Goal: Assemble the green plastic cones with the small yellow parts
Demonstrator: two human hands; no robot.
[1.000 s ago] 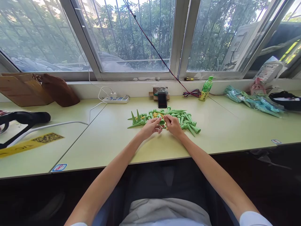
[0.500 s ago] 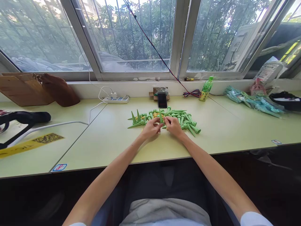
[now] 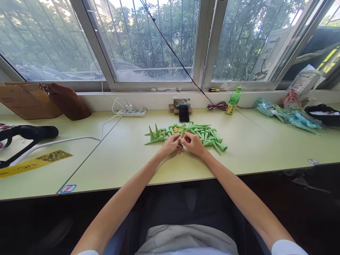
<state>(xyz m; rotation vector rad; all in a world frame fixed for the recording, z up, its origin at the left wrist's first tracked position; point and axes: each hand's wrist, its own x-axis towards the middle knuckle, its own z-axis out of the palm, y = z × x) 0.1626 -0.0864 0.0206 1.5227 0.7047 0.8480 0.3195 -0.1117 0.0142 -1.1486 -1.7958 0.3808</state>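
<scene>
A heap of green plastic cone spikes (image 3: 204, 135) lies on the pale green table (image 3: 127, 156), with small yellow parts (image 3: 176, 130) among them. My left hand (image 3: 172, 144) and my right hand (image 3: 194, 143) meet at the near edge of the heap, fingers pinched together. Between them stands one green cone spike (image 3: 183, 130), tip pointing up, held by both hands. More spikes (image 3: 154, 136) lie or stand to the left of my hands.
A dark phone (image 3: 183, 113) stands behind the heap. A white power strip (image 3: 131, 112) with its cable lies left, a green bottle (image 3: 233, 100) right. Bags of teal items (image 3: 287, 114) sit far right, brown boards (image 3: 29, 100) and a black handle (image 3: 23, 134) far left.
My hands have drawn closer together, and the green cone between them has been turned upright. The heap has not moved.
</scene>
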